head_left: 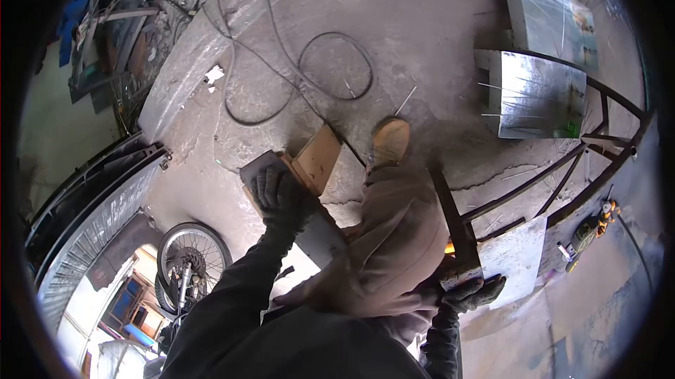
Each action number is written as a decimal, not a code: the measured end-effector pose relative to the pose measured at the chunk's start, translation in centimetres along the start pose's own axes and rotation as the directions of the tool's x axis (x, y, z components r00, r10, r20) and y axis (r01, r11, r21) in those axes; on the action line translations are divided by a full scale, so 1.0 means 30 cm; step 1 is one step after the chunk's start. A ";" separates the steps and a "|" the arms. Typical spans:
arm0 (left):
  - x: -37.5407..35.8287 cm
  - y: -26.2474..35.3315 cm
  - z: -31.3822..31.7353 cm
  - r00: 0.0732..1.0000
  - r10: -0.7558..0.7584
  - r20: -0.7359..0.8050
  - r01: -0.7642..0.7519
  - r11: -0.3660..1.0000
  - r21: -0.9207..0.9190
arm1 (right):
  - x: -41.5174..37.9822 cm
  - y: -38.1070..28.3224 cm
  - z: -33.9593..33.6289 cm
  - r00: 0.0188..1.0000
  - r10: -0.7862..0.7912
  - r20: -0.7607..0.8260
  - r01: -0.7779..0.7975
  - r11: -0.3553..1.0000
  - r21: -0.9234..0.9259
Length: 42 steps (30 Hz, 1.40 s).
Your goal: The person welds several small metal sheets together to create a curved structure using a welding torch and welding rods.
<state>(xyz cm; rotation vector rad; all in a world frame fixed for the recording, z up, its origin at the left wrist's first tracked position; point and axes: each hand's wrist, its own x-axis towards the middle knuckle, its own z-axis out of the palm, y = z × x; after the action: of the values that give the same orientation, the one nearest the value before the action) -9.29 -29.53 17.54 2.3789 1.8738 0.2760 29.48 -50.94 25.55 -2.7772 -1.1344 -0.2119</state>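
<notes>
My left hand (280,197), in a dark glove, lies with its fingers spread on top of a dark, flat-topped block (259,165). A brown board (318,159) juts out beside that block. At the lower right my right hand (472,296), gloved too, grips the near end of a dark metal frame (460,238), close to the lower edge of a pale metal sheet (515,259). That sheet rests against the frame's bars. Part of the right hand's grip is hidden by the metal. My bent leg (401,238) and shoe (391,140) are between the two hands.
A dark cable (337,36) loops across the concrete floor ahead. Shiny metal boxes (541,91) stand at the upper right, by the frame's curved end. A yellow-and-black power tool (587,233) lies far right. On the left are a motorcycle wheel (193,259) and scrap metal (116,41).
</notes>
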 end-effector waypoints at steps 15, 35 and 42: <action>-0.003 -0.013 0.001 0.998 0.056 0.015 -0.057 0.998 0.039 | -0.004 0.014 -0.015 0.990 0.039 0.133 -0.045 0.998 0.044; 0.665 0.200 -0.634 0.604 -0.266 0.752 0.731 0.560 -0.389 | 0.893 -0.026 -0.089 0.145 0.047 0.988 -0.793 0.602 0.088; 0.683 0.213 -0.859 0.687 -0.228 0.690 0.596 0.721 -0.354 | 1.184 -0.395 -0.613 0.297 -0.080 0.952 -0.726 0.629 0.279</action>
<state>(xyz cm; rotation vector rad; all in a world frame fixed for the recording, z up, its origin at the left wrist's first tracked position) -3.81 -12.00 45.60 1.3371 1.6507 -0.0071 44.80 -21.49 50.83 -2.1262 -0.3492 1.7047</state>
